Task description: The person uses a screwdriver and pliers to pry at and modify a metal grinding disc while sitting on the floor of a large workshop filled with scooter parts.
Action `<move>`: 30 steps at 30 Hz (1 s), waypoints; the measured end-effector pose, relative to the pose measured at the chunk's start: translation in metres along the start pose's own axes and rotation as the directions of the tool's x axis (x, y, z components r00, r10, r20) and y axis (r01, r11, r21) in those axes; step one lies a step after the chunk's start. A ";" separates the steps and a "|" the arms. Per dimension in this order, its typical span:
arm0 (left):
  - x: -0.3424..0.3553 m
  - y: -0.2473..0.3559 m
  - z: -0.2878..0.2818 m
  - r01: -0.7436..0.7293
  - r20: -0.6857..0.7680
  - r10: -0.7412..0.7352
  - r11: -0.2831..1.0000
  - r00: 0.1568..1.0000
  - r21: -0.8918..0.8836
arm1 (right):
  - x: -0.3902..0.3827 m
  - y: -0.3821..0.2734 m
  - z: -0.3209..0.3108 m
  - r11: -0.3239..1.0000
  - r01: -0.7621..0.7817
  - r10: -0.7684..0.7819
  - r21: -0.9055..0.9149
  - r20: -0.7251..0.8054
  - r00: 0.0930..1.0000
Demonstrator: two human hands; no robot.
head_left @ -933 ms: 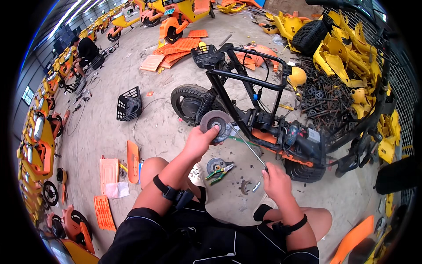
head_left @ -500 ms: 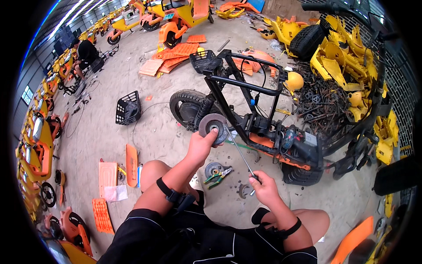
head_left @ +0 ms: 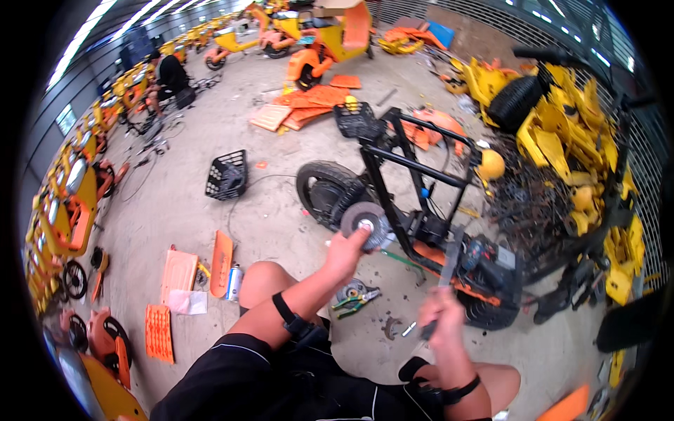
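Observation:
My left hand grips a round disc with a brownish-grey outer ring and a pale hub, thumb on its face. My closed right hand, slightly blurred, holds the dark handle of a long flat-bladed metal tool. Its blade points up and away, apart from the disc; whether it is a knife or a file I cannot tell. Beyond my hands stands a stripped black scooter frame with its rear wheel. Below the disc, green-handled pliers lie on the floor by another round part.
A small curved part and a short silver piece lie between my legs. To the left are a black basket, orange panels and a spray can. Yellow panels heap at right. A person crouches far left.
The bladed tool has swung away from the disc to the right, its broad side now showing. My left hand still holds the disc. The whole view has shifted, moving the scene rightward and down.

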State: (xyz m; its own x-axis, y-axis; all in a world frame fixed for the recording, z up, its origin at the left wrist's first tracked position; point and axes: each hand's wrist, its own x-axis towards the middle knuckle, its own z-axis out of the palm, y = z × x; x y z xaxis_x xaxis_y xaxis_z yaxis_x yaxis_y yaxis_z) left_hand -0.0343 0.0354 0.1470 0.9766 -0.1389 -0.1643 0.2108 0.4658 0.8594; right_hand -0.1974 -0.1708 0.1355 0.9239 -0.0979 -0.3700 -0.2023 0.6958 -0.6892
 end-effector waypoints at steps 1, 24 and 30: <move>-0.001 -0.003 -0.008 0.008 0.009 -0.009 0.999 1.000 0.051 | 0.012 -0.020 -0.017 0.987 0.062 -0.049 0.148 -0.093 0.994; 0.003 0.015 -0.007 0.117 0.102 -0.128 0.987 0.987 0.111 | -0.040 -0.027 0.009 -0.102 0.412 -0.509 -0.906 0.403 0.760; 0.002 0.015 -0.002 0.087 0.108 -0.106 0.983 0.989 0.164 | -0.044 -0.035 0.011 -0.237 0.284 -0.482 -0.929 0.366 0.796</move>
State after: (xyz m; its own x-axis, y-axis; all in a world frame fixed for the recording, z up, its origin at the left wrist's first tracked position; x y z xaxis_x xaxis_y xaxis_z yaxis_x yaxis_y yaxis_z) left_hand -0.0291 0.0440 0.1591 0.9386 -0.2805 -0.2010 0.2851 0.3020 0.9097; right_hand -0.2275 -0.1825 0.1830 0.9518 -0.1533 0.2657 0.0079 -0.8536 -0.5209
